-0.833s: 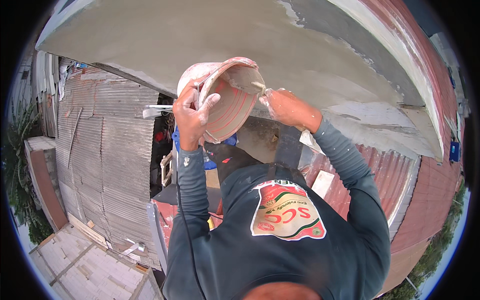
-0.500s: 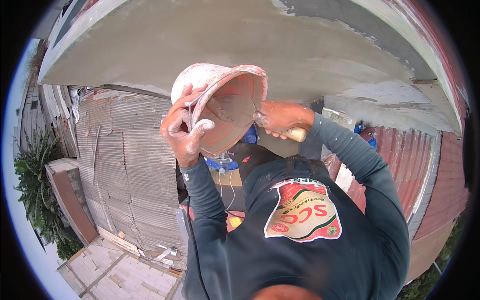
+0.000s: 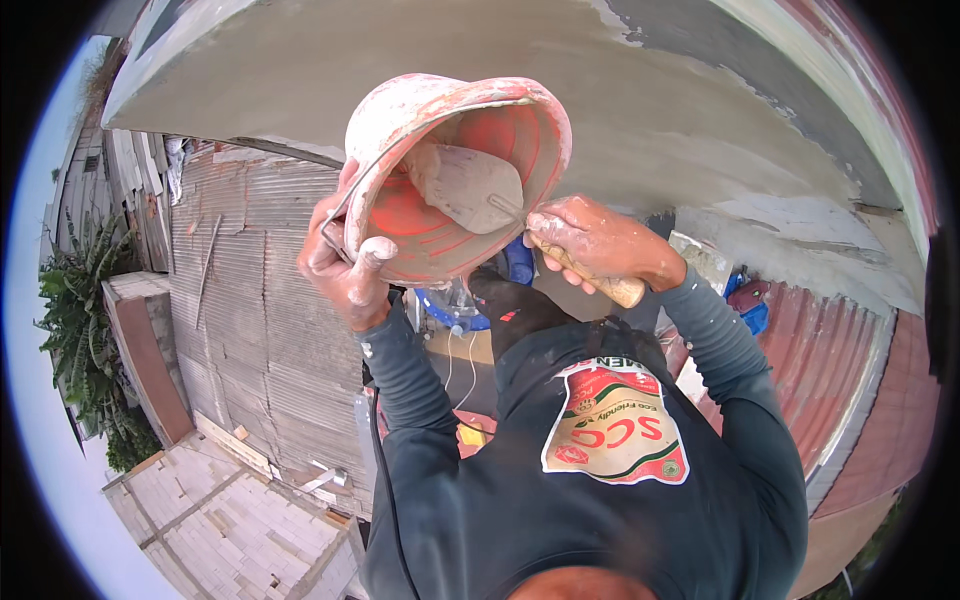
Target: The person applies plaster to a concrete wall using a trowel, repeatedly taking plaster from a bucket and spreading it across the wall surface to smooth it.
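A red bucket [image 3: 548, 125], crusted with pale plaster, is tipped so that its mouth faces me. My left hand [image 3: 345, 255] grips it at the left side by the rim, where the wire handle runs past the fingers. In my right hand [image 3: 590, 243] is the wooden handle of a trowel [image 3: 475, 190]. Its plaster-coated blade reaches inside the bucket, with a lump of wet plaster [image 3: 425, 170] next to the blade's far end. Red streaks show through the smear on the bucket's inner wall. Both hands are spotted with plaster.
Behind the bucket spreads a smooth, freshly coated grey surface [image 3: 330, 65]. Corrugated metal sheeting [image 3: 285, 300] stands at the left, reddish sheeting [image 3: 800, 340] at the right. A dark cable [image 3: 385, 480] hangs along my left side. Blue items [image 3: 455, 312] lie below the bucket.
The bucket has shifted up and tilted, showing more of its inside. The trowel blade, hardly distinct before, now lies plainly visible in it. My right hand has moved slightly right and down.
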A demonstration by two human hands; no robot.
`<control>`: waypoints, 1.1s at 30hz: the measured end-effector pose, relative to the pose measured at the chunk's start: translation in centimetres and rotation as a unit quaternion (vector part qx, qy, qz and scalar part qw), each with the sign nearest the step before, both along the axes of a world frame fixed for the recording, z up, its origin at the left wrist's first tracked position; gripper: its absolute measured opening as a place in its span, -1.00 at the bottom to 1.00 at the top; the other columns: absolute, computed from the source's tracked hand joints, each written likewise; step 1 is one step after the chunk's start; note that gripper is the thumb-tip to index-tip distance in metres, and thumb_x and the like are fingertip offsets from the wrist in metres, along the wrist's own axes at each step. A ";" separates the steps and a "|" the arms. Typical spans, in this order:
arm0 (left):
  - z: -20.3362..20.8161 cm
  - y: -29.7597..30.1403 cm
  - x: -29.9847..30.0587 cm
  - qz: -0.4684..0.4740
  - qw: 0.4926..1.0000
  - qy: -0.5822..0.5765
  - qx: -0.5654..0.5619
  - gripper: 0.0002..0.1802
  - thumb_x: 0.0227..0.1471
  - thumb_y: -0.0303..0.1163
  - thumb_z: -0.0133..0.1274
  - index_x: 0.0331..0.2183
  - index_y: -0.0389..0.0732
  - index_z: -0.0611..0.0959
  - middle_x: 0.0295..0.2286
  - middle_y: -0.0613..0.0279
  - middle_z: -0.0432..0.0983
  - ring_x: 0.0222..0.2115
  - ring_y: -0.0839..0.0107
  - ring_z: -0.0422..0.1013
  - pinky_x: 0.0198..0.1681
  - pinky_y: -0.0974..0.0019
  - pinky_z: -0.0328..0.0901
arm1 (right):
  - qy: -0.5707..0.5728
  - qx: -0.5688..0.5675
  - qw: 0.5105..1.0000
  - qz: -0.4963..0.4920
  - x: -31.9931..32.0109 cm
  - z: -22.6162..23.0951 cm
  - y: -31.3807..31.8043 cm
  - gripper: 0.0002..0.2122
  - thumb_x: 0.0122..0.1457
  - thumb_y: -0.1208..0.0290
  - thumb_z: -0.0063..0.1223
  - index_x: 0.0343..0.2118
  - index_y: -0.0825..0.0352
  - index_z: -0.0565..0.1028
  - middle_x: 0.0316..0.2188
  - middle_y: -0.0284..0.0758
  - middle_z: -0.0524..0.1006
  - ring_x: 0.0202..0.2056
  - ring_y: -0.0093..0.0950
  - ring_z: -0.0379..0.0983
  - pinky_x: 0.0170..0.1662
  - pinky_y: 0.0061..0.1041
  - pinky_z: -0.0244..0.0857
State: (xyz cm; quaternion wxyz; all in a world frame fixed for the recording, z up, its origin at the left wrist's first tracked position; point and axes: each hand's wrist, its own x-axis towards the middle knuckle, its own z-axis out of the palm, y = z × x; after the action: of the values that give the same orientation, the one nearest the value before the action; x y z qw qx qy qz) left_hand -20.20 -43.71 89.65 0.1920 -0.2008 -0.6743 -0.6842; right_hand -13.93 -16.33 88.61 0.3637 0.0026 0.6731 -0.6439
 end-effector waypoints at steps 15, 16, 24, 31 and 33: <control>-3.7 -1.6 -2.8 -0.089 0.960 -0.076 0.254 -0.36 -0.30 -0.16 0.30 -0.15 -0.31 0.56 -0.11 0.15 0.48 -0.05 0.22 0.45 0.05 0.04 0.44 | -0.214 -0.370 0.901 -0.074 1.9 -3.2 -6.3 -0.62 0.43 0.07 -0.17 -0.28 0.36 0.42 -0.59 -0.40 0.38 -0.71 -0.67 0.29 -0.76 -0.64 0.23; -3.6 -2.0 -2.7 -0.094 0.958 -0.080 0.259 -0.37 -0.29 -0.17 0.30 -0.15 -0.30 0.56 -0.10 0.16 0.47 -0.05 0.23 0.45 0.06 0.05 0.44 | -0.231 -0.405 0.882 -0.067 1.8 -3.3 -7.0 -0.61 0.43 0.05 -0.20 -0.25 0.35 0.41 -0.58 -0.39 0.36 -0.71 -0.66 0.27 -0.76 -0.63 0.25; -6.3 0.4 1.9 0.004 0.926 -0.105 0.363 -0.28 -0.17 -0.13 0.32 0.03 -0.20 0.50 -0.03 0.25 0.44 0.03 0.37 0.42 0.18 0.13 0.34 | -0.353 -0.680 0.638 -0.075 -0.3 1.4 -9.9 -0.63 0.45 0.08 -0.34 -0.13 0.35 0.36 -0.51 -0.38 0.35 -0.63 -0.67 0.27 -0.72 -0.61 0.28; -0.5 0.1 1.4 0.025 0.974 -0.048 0.222 -0.16 -0.22 -0.39 0.39 0.10 -0.46 0.41 -0.02 0.01 0.46 0.02 0.22 0.43 0.19 0.13 0.30 | -0.066 -0.231 0.968 -0.074 0.6 1.9 -4.3 -0.67 0.45 0.18 -0.24 -0.17 0.40 0.44 -0.52 -0.38 0.42 -0.67 -0.66 0.35 -0.70 -0.65 0.31; -0.1 0.1 1.2 0.045 0.977 -0.086 0.189 -0.20 -0.19 -0.40 0.37 0.08 -0.46 0.43 -0.02 0.01 0.46 0.02 0.23 0.43 0.19 0.14 0.28 | 0.031 -0.115 0.991 -0.055 1.6 1.4 -2.7 -0.70 0.44 0.25 -0.18 -0.14 0.43 0.47 -0.50 -0.40 0.44 -0.64 -0.67 0.37 -0.63 -0.66 0.31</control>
State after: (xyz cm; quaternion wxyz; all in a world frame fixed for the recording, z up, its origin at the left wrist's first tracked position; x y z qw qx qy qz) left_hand -19.04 -43.65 89.53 0.1985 -0.0703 -0.5555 -0.8044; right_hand -12.34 -19.03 90.04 0.3045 -0.0223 0.6045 -0.7358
